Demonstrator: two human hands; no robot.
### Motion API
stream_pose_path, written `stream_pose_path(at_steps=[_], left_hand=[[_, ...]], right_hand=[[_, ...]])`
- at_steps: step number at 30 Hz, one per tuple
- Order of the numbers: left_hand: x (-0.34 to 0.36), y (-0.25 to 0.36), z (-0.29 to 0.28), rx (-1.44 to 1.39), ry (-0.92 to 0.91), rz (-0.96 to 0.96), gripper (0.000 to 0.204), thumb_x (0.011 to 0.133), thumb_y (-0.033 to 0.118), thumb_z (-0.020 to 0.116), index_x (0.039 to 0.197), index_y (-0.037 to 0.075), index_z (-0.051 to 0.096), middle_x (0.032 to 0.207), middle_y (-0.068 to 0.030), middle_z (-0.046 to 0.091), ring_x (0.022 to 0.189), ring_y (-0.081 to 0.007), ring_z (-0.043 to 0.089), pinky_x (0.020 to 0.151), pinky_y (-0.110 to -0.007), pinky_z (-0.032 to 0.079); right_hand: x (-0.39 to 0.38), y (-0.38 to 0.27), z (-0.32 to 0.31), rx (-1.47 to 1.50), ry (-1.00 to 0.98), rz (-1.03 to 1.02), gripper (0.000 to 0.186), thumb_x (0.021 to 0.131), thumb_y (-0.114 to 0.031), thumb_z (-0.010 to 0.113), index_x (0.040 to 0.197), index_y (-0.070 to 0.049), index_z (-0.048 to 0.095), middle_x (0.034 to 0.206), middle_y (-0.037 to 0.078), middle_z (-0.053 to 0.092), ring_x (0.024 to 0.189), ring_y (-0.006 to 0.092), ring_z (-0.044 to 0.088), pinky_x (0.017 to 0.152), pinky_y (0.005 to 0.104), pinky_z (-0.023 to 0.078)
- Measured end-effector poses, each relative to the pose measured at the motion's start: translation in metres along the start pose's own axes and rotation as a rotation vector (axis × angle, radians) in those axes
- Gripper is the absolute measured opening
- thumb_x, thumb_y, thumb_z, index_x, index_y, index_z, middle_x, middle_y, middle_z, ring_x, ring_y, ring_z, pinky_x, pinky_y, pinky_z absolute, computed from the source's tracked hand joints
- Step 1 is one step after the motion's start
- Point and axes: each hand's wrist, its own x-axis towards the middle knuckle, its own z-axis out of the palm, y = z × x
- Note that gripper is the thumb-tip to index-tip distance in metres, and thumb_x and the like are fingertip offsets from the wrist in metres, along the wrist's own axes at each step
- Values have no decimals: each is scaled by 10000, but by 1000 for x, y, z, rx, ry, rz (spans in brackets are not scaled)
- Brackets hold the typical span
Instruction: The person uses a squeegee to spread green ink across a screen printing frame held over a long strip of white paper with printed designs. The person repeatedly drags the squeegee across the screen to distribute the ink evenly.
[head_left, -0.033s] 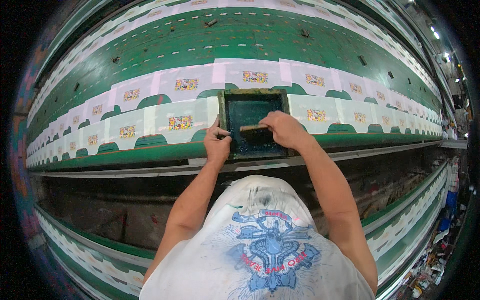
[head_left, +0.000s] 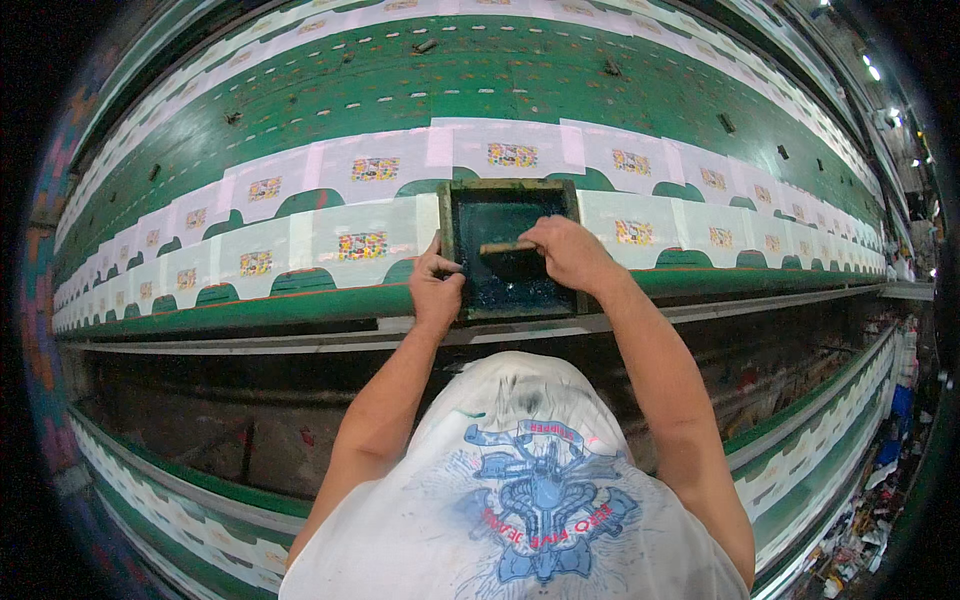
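Observation:
A screen-printing frame (head_left: 447, 215) with a dark mesh lies over the row of white cut fabric pieces nearest me. My right hand (head_left: 572, 252) grips one end of a squeegee (head_left: 505, 248), which stands across the mesh inside the frame. My left hand (head_left: 437, 284) holds the frame's left side, index finger stretched along the wood and thumb over its edge. Just left of the frame lies a fabric piece with a colourful printed patch (head_left: 361, 246). Whatever is beneath the frame is hidden.
The long green table (head_left: 380, 300) carries two near rows of overlapping printed pieces. Small dark blocks (head_left: 726, 123) sit farther back on the green surface. Behind me runs another table (head_left: 200, 490) with white pieces. Scraps (head_left: 860, 530) litter the floor at the right.
The squeegee and my right hand have shifted slightly away from me over the mesh. My left hand stays on the frame's side.

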Motion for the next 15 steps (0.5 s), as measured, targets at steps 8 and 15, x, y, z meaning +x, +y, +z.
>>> stream_pose_path(at_steps=[8, 15], left_hand=[[-3, 8, -5, 36, -26, -15, 136, 744, -50, 767, 837, 48, 745, 1672, -299, 586, 1507, -406, 578, 1251, -459, 435], [-4, 3, -3, 65, -29, 23, 145, 745, -58, 761, 844, 46, 748, 1683, -313, 566, 1517, -402, 579, 1277, -471, 412]], right_hand=[[44, 25, 13, -32, 143, 83, 449, 881, 67, 651, 1288, -58, 796, 1150, 179, 774, 1150, 413, 714, 1045, 519, 571], [2, 4, 33, -115, 117, -34, 519, 838, 7, 721, 1337, -120, 789, 1133, 128, 763, 1076, 365, 707, 963, 504, 563]])
